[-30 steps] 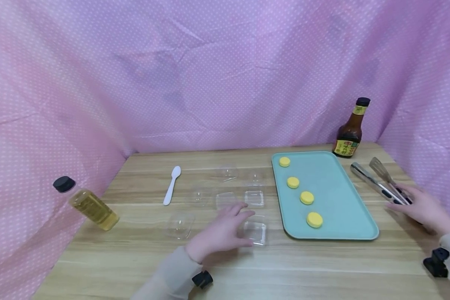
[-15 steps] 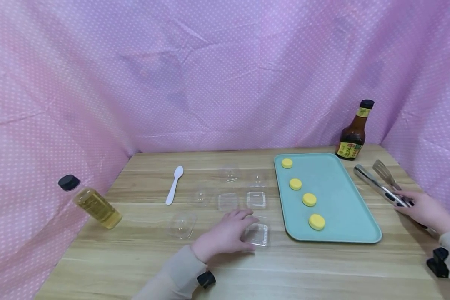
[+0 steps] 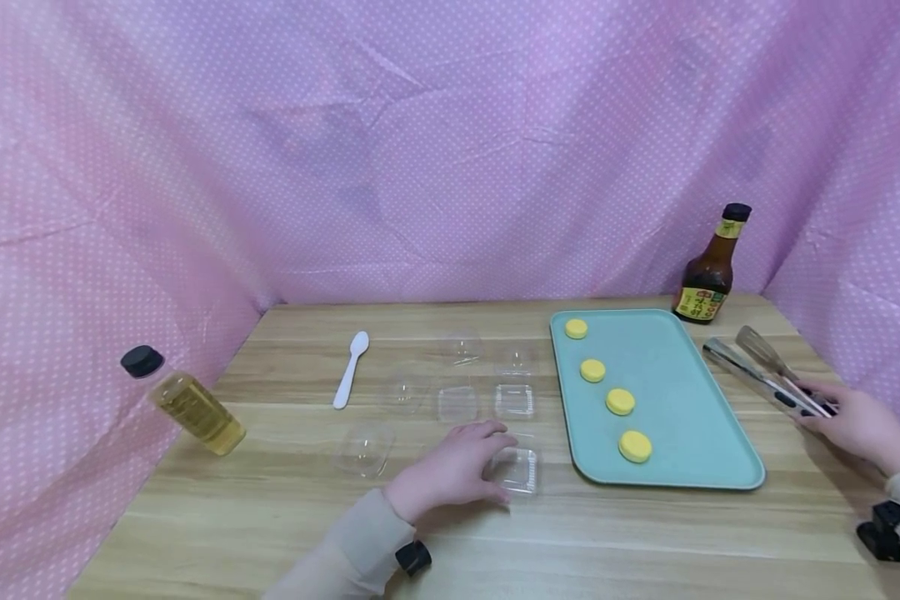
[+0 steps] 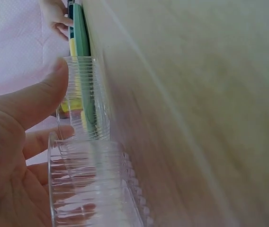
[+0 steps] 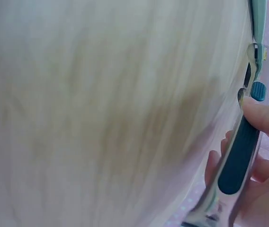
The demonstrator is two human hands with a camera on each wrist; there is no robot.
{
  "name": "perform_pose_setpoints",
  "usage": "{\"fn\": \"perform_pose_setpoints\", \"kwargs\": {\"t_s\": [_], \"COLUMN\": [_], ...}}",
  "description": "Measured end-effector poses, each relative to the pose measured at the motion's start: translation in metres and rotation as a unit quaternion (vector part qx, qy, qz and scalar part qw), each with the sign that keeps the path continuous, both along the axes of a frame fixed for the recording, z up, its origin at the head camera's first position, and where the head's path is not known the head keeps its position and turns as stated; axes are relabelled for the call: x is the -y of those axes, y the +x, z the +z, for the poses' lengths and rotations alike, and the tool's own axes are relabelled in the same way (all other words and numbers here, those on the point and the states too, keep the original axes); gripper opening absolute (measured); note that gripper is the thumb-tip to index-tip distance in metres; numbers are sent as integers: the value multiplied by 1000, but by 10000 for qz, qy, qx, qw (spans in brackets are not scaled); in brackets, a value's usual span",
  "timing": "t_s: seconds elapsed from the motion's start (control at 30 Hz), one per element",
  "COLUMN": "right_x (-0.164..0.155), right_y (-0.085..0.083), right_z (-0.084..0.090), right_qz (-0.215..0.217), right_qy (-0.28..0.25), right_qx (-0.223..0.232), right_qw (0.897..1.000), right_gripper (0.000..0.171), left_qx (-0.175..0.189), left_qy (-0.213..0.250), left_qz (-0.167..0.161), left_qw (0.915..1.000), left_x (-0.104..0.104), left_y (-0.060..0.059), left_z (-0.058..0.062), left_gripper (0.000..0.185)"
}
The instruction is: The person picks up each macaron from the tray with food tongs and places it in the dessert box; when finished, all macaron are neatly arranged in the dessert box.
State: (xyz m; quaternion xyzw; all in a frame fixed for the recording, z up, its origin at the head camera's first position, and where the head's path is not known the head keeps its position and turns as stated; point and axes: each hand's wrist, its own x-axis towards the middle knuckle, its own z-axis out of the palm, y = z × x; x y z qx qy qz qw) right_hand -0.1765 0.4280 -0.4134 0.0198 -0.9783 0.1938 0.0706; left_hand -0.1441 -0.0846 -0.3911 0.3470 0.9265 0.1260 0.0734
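My left hand rests on the wooden table, its thumb and fingers holding the near clear plastic container. In the left wrist view the thumb presses the ribbed container from above, with fingers behind it. My right hand grips the handle end of the metal tongs at the table's right side. The right wrist view shows the thumb on the tongs' dark handle. A teal tray carries several yellow discs in a row.
More clear containers and lids lie around my left hand. A white spoon lies behind them. An oil bottle leans at the left edge. A dark sauce bottle stands at the back right. Pink cloth walls surround the table.
My right hand has closed on the tongs' handles, and the tongs have shifted slightly. My left hand has drawn back a little onto the near container.
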Motion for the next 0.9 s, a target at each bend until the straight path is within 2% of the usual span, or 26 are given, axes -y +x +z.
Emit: {"fn": "perform_pose_setpoints", "kwargs": {"t_s": [0.43, 0.7, 0.9], "right_x": [6, 6, 3], "right_y": [9, 16, 16], "right_z": [1, 5, 5], "right_qz": [-199, -193, -320], "right_qy": [-276, -538, -409], "right_qx": [-446, -336, -100], "right_qw": [9984, 9978, 9986], "right_gripper": [51, 52, 57], "left_qx": [82, 176, 184], "left_qy": [118, 236, 236], "left_qz": [-43, -60, -45], "left_qw": [9999, 9995, 9995], "left_x": [-1, 0, 0], "left_y": [-1, 0, -1], "left_z": [-1, 1, 1], "left_gripper": [72, 72, 73]}}
